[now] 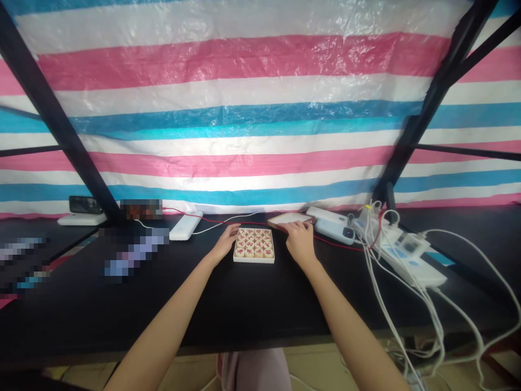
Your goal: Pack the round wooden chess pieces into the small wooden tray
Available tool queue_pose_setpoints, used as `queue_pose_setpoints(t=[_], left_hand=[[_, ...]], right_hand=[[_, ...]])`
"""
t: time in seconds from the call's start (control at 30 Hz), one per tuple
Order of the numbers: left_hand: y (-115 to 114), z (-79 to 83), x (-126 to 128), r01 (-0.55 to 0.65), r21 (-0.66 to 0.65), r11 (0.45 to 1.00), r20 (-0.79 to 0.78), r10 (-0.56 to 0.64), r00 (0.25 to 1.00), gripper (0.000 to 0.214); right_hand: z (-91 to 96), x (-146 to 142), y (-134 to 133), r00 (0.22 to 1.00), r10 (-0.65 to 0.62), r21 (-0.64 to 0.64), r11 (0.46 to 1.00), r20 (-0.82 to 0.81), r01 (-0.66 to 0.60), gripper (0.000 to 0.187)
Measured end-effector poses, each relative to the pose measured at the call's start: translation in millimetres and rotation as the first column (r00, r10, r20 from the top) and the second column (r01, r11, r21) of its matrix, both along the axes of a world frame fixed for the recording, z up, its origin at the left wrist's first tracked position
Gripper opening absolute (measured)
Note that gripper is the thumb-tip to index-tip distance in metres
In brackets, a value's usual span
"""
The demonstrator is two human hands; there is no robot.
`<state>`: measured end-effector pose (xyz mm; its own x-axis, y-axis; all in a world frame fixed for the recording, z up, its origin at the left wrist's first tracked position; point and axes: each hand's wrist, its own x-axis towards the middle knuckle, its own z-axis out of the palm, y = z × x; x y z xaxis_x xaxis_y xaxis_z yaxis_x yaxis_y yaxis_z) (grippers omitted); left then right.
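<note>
A shallow white box (254, 260) lies in front of me on the black table, filled with round wooden Chinese chess pieces (255, 244) bearing red characters, set in rows. My left hand (225, 243) rests against the box's upper left side, fingers stretched forward and not wrapped around it. Just right of the box, my right hand (300, 241) reaches over the near edge of a flat, pale lid (288, 218) with brown edges. Its fingers are on the lid, which lies at the back of the table; part of the lid is hidden under them.
A white power bank (186, 225) lies at the left. At the right are a light blue phone (334, 231), another white device (326, 216) and a power strip (423, 269) with tangled white cables. Black frame posts (429, 108) flank a striped plastic sheet (244, 125) behind the table.
</note>
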<state>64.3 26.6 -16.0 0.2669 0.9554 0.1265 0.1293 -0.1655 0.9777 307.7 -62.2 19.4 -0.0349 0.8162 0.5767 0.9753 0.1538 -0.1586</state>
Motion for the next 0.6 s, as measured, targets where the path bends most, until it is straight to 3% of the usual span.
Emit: queue_pose_setpoints(t=[0.1, 0.2, 0.43, 0.6], left_hand=[[3.7, -3.2, 0.1, 0.002, 0.009, 1.000, -0.003, -0.002, 1.000, 0.040], [5.6, -4.9, -0.9, 0.007, 0.021, 1.000, -0.007, -0.007, 1.000, 0.038], [4.3, -4.1, -2.5, 0.073, 0.059, 0.996, -0.022, -0.072, 0.997, 0.039], [1.2, -3.7, -3.4, 0.259, 0.044, 0.965, -0.032, -0.258, 0.966, 0.044]], right_hand=[[-5.8, 3.5, 0.7, 0.989, -0.116, -0.081, 0.989, 0.095, 0.124, 0.047], [-10.3, 5.3, 2.5, 0.982, -0.151, -0.111, 0.980, 0.116, 0.164, 0.048], [-15.2, -13.2, 7.0, 0.997, 0.068, -0.075, 0.995, 0.020, -0.067, 0.047], [-12.6, -15.0, 8.4, 0.987, 0.113, -0.105, 0.987, -0.116, -0.125, 0.033]])
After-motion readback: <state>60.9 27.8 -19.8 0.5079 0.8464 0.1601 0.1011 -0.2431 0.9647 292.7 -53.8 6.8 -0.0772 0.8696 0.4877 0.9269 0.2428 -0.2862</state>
